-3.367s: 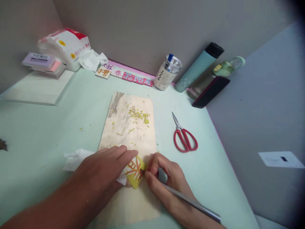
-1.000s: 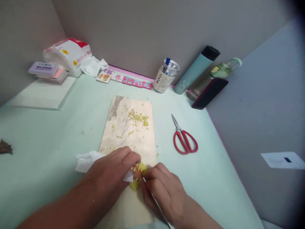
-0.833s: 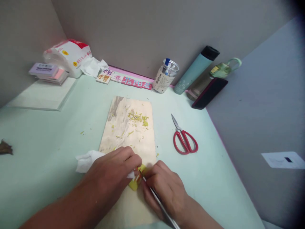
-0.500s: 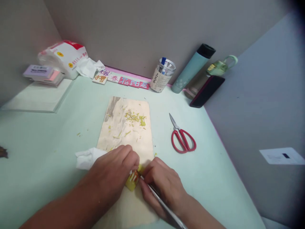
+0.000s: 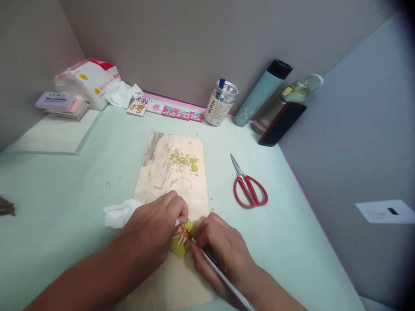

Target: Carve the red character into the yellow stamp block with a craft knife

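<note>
A small yellow block [image 5: 178,249] with orange and white marks on its face lies at the lower part of a pale board [image 5: 194,198]. My left hand [image 5: 158,224] is closed on the block's left and upper side. Closed around a slim silver carving knife [image 5: 223,276], my right hand [image 5: 223,246] is at the block's right side. The knife's dark tip touches or nearly touches the marked face. Yellow-green shavings [image 5: 184,160] are scattered on the upper board. A crumpled white tissue [image 5: 119,214] sits beside my left wrist.
Red-handled scissors [image 5: 249,190] lie right of the board. Along the back stand a pen cup [image 5: 218,108], a blue bottle [image 5: 259,95], a green-lidded bottle [image 5: 296,92], a phone [image 5: 282,124], painted tiles [image 5: 168,110] and a tissue pack [image 5: 92,82]. Erasers [image 5: 55,101] are stacked at left.
My left fingers have shifted slightly up and left, and more of the block's marked face shows. The knife tip is now visible against that face.
</note>
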Available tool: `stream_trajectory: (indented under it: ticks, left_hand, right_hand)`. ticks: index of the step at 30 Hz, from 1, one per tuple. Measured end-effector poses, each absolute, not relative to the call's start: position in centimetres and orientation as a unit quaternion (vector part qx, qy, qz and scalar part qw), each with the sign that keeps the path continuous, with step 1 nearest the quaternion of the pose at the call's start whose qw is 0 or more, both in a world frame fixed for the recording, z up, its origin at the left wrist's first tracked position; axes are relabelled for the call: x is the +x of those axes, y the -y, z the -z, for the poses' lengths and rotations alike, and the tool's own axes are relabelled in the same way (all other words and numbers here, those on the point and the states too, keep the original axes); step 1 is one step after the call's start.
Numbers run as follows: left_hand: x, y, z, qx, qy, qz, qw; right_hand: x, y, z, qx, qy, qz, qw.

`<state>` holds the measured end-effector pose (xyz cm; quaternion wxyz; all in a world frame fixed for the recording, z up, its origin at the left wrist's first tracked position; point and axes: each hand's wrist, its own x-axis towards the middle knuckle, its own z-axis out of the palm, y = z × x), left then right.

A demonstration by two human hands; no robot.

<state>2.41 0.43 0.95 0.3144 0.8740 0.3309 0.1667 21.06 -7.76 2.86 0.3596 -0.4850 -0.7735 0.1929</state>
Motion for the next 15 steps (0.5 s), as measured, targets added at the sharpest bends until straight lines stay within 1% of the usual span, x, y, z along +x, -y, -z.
stream_trajectory:
  ticks: [9, 15]
  left_hand:
    - [3.2, -0.3, -1.5, 0.895, -0.342, -0.151, 0.242]
    - [3.3, -0.6, -2.0, 0.899, -0.335, -0.139, 0.246]
  right_hand:
    - [20.9, 7.7, -2.8, -0.481, 0.775, -0.184, 0.366]
    - [20.9, 7.6, -2.7, -0.481, 0.771, -0.188, 0.372]
